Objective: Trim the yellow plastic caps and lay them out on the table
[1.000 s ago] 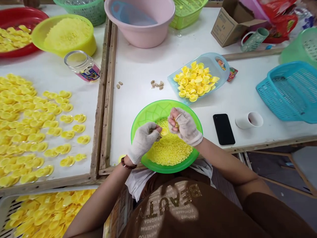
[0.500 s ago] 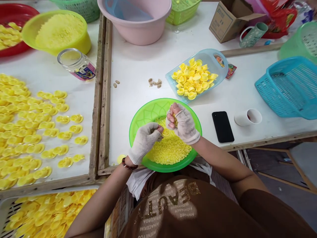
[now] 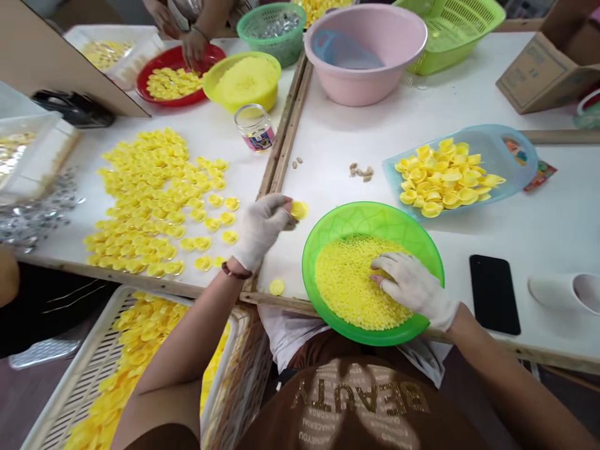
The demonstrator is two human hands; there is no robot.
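Observation:
My left hand [image 3: 265, 228], in a white fingerless glove, pinches a small yellow round cap [image 3: 300, 210] over the table, left of a green bowl [image 3: 319, 300]. Inside the bowl lie many small yellow pellets [image 3: 351, 294]. My right hand [image 3: 410, 281], gloved the same way, rests at the pellets with its fingers bent and a gap between thumb and fingertips. Behind the bowl, a translucent blue scoop tray [image 3: 510, 178] carries a heap of yellow cup-shaped pieces [image 3: 445, 178]. One yellow disc [image 3: 277, 287] lies near the table's front edge.
Rows of yellow pieces [image 3: 145, 200] cover the left table, beyond a wooden ledge [image 3: 285, 137]. A clear jar [image 3: 255, 128], pink basin [image 3: 365, 84], phone [image 3: 494, 294] and white cup [image 3: 553, 292] stand around. Another person's hand [image 3: 194, 47] reaches into a red tray [image 3: 210, 56].
My left hand has moved left, out from over the bowl, with the yellow cap. My right hand has lowered from a closed fist to the pellets and loosened. The view has swung left.

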